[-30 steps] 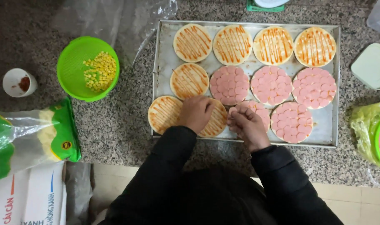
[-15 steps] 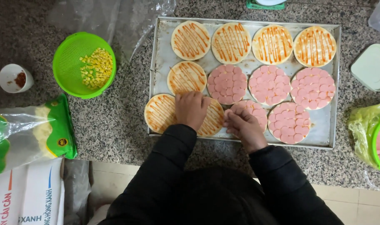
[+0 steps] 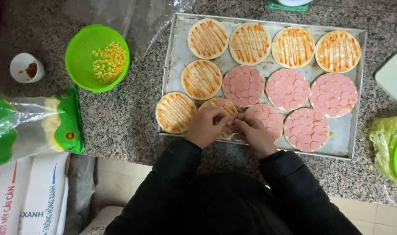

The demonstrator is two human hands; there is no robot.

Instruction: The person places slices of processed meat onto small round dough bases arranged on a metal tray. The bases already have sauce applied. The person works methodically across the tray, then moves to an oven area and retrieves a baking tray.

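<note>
A metal baking tray (image 3: 353, 143) on a speckled stone counter holds several small round pizza bases. Some carry only orange sauce stripes, like the front-left base (image 3: 174, 112); others are covered with pink sausage slices (image 3: 287, 88). My left hand (image 3: 206, 126) and my right hand (image 3: 253, 133) meet, fingertips together, over a sauced base (image 3: 219, 105) at the tray's front edge, between the front-left base and a sausage-covered base (image 3: 266, 117). The fingers hide what they pinch; it looks like a small slice. Black sleeves cover both arms.
Left of the tray stand a green bowl of corn kernels (image 3: 97, 58) and a small white cup with red sauce (image 3: 26, 68). A green-and-clear bag of shredded cheese (image 3: 31, 126) lies at the left, a green plastic bag (image 3: 387, 143) at the right edge.
My two hands have come together over the sauced front base; a second ago they were a little apart, the right one on the sausage-covered base. The view has shifted slightly.
</note>
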